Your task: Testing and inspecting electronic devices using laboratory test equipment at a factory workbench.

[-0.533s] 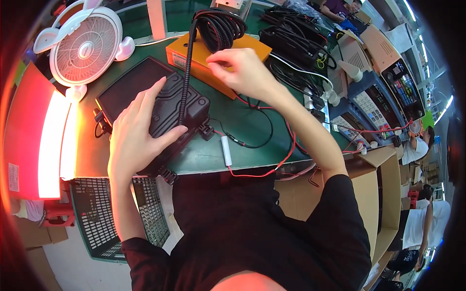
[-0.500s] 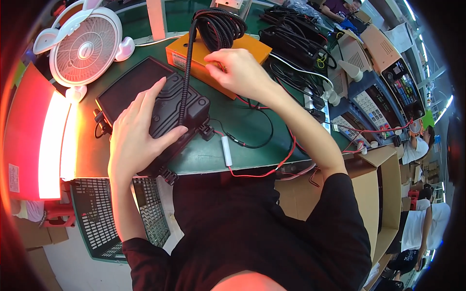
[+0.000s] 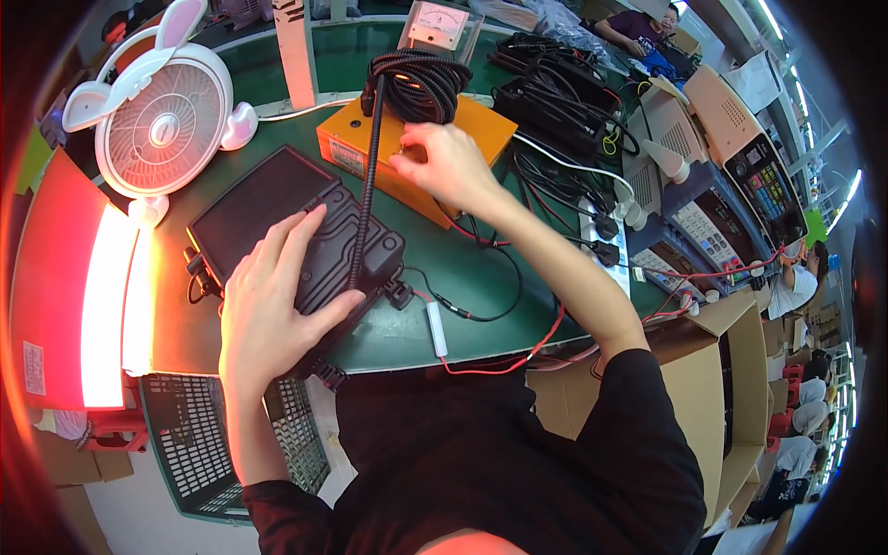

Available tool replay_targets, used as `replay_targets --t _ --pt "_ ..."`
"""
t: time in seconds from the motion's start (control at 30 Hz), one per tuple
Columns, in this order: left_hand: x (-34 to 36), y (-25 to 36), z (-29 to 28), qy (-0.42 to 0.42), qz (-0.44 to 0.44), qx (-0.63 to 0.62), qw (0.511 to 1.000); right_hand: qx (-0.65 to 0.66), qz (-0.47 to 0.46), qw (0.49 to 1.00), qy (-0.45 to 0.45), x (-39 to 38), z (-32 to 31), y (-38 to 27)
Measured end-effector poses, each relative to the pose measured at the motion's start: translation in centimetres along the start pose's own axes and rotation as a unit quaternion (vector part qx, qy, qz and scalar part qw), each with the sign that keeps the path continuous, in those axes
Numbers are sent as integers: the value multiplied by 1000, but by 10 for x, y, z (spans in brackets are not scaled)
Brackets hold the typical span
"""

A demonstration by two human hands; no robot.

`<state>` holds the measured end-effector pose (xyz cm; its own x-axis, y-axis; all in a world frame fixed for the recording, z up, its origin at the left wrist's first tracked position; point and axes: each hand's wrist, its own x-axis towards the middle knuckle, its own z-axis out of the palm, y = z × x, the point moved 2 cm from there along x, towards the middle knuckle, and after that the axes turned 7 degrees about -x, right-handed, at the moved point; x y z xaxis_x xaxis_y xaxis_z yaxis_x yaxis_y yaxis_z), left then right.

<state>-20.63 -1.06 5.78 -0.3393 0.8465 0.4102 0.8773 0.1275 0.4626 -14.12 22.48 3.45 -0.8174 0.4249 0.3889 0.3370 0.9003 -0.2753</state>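
Observation:
My left hand (image 3: 268, 319) lies with fingers apart on a black device (image 3: 324, 245) that has a dark screen and a ridged housing. A black corrugated cable (image 3: 368, 199) runs up from the device to a thick coil (image 3: 421, 85) on an orange metal box (image 3: 347, 139). My right hand (image 3: 449, 166) is on the box just below the coil, its fingers curled round something small that I cannot make out. A small white inline piece (image 3: 438, 328) on thin red leads lies beside the device.
A white fan (image 3: 165, 97) and glowing red lamp (image 3: 69, 277) stand left. Right are black adapters (image 3: 546, 111), a power strip (image 3: 592, 259) and instruments (image 3: 703, 227). A green basket (image 3: 185, 444) and cardboard box (image 3: 721, 407) are below the bench's edge. Co-workers (image 3: 791, 282) sit further off.
The whole scene sits lower in the picture, as the camera has shifted. My hands stay on the device and orange box, with little change in their grip.

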Motion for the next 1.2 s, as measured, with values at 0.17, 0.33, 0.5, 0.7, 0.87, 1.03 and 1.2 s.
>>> replay_targets --t 0.17,0.33,0.5,0.7,0.87,1.03,1.2 --pt "0 2 -2 -6 -3 16 1000 61 -91 988 110 -11 11 7" --pt "0 3 -1 -7 -7 21 1000 8 -98 990 106 -13 12 2" --pt "0 3 -1 -2 -6 25 1000 125 28 987 97 -9 8 9" --pt "2 4 -1 -4 -8 13 1000 19 36 997 66 -1 5 5" --pt "1 3 -1 -8 -21 9 1000 -155 -96 974 137 -15 2 -24" --pt "-4 4 -4 10 -29 12 999 -80 -267 931 237 40 -68 -51" --pt "-26 -3 -17 157 -73 90 981 -102 -150 977 -115 169 -60 -42"
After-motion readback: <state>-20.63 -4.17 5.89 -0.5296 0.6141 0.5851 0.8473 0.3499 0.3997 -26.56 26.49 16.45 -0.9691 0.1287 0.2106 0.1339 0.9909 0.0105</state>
